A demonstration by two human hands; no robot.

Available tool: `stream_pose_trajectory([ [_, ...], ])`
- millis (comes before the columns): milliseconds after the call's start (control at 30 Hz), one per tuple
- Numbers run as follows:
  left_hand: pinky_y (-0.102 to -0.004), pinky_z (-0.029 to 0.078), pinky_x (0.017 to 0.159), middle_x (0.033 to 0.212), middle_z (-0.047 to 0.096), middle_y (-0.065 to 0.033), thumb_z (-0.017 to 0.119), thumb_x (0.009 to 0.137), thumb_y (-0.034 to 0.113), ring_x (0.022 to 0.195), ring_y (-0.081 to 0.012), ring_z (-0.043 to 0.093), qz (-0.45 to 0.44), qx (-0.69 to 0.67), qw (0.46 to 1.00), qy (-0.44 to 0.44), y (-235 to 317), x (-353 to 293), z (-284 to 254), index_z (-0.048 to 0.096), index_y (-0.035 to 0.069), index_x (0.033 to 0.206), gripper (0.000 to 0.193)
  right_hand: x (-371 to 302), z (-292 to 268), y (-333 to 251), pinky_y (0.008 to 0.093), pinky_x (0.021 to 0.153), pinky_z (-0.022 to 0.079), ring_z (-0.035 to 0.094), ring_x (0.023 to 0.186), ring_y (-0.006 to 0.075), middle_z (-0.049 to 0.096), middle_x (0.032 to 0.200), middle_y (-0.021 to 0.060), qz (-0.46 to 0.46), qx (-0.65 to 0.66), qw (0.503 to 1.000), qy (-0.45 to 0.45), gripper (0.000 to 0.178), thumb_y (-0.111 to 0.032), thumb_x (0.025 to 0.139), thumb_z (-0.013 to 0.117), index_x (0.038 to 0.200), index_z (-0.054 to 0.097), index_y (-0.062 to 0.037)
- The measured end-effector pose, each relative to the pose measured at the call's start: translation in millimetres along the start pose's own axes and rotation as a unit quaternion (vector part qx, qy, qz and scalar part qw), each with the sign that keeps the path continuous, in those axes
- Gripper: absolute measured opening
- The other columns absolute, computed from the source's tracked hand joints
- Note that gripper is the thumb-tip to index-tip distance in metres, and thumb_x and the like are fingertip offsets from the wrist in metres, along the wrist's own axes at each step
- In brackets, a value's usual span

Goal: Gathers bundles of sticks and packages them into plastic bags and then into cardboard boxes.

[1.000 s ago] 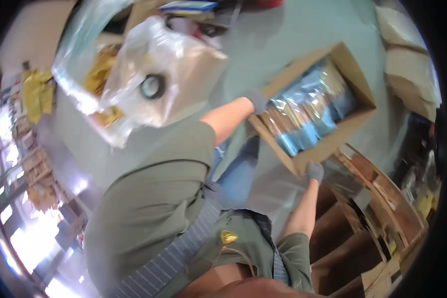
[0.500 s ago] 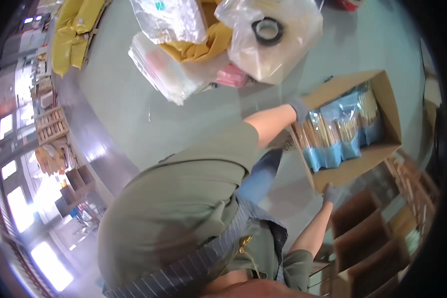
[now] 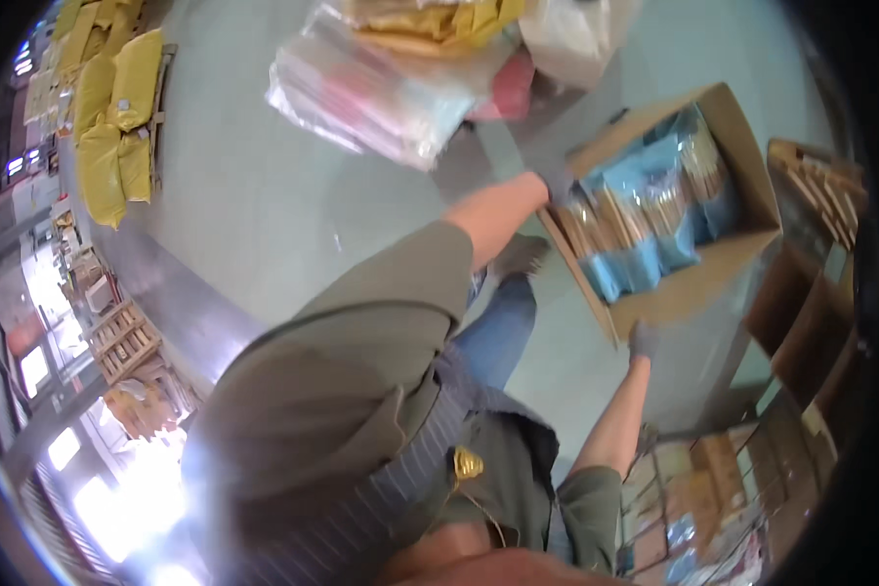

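Note:
An open cardboard box (image 3: 689, 305) is held out in front of me, tilted, at the right. Inside it stand several clear-and-blue plastic packs (image 3: 645, 220) filled with thin tan sticks. My left hand (image 3: 558, 186), in a grey glove, grips the box at its left far corner. At the near side, my right hand (image 3: 643, 340), gloved in grey too, is closed against the box's lower edge. The fingers of both hands are partly hidden by the box and blurred.
Plastic bags (image 3: 371, 93) and yellow sacking (image 3: 439, 24) lie on the floor (image 3: 234, 166) ahead. Yellow sacks (image 3: 98, 171) are stacked at far left. Open cartons (image 3: 786, 293) and a wooden pallet (image 3: 820, 176) stand right. Wire shelving (image 3: 693, 498) is at lower right.
The view has swung: the bags on the floor shift up, and the cartons at the right move up and outward. The box stays in both hands, now slightly higher and further left in view.

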State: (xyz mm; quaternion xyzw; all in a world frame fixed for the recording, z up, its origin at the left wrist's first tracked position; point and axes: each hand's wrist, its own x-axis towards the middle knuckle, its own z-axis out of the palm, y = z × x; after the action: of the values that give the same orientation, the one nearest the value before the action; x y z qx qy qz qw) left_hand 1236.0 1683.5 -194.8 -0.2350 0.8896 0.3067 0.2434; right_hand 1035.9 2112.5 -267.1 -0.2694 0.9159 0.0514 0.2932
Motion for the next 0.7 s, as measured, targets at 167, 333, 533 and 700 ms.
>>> stream_pose_trajectory([
  [167, -0.0439, 0.052, 0.078, 0.092, 0.069, -0.0159, 0.057, 0.079, 0.030, 0.086, -0.0337, 0.067, 0.005, 0.110, 0.993, 0.039, -71, -66, 47, 0.072, 0.007, 0.091, 0.030, -109, 42, -120, 0.0418, 0.057, 0.050, 0.067, 0.061, 0.0305, 0.065, 0.069, 0.0230, 0.093, 0.136, 0.986, 0.038, 0.041, -0.034, 0.081, 0.054, 0.079, 0.067, 0.0056],
  [333, -0.0421, 0.053, 0.079, 0.103, 0.068, -0.0161, 0.056, 0.078, 0.023, 0.095, -0.0302, 0.066, 0.043, 0.145, 0.984, -0.098, -122, -136, 49, 0.071, 0.008, 0.100, 0.030, -203, 135, -175, 0.0461, 0.063, 0.050, 0.066, 0.066, 0.0360, 0.063, 0.068, 0.0251, 0.179, 0.168, 0.969, 0.030, 0.045, -0.036, 0.082, 0.051, 0.078, 0.065, 0.0074],
  [533, -0.0420, 0.051, 0.081, 0.100, 0.068, -0.0182, 0.053, 0.079, 0.021, 0.093, -0.0334, 0.066, 0.093, 0.188, 0.972, -0.107, -211, -200, 35, 0.072, 0.006, 0.096, 0.030, -293, 167, -294, 0.0509, 0.072, 0.049, 0.063, 0.076, 0.0423, 0.063, 0.074, 0.0264, 0.164, 0.081, 0.977, 0.113, 0.046, -0.038, 0.084, 0.045, 0.077, 0.066, 0.0025],
  [700, -0.0410, 0.052, 0.081, 0.100, 0.068, -0.0186, 0.054, 0.079, 0.020, 0.094, -0.0342, 0.066, 0.179, 0.247, 0.950, -0.069, -262, -179, 16, 0.072, 0.004, 0.096, 0.029, -328, 185, -388, 0.0518, 0.072, 0.048, 0.063, 0.076, 0.0432, 0.062, 0.078, 0.0275, 0.154, 0.171, 0.971, 0.059, 0.043, -0.037, 0.082, 0.047, 0.075, 0.067, 0.0002],
])
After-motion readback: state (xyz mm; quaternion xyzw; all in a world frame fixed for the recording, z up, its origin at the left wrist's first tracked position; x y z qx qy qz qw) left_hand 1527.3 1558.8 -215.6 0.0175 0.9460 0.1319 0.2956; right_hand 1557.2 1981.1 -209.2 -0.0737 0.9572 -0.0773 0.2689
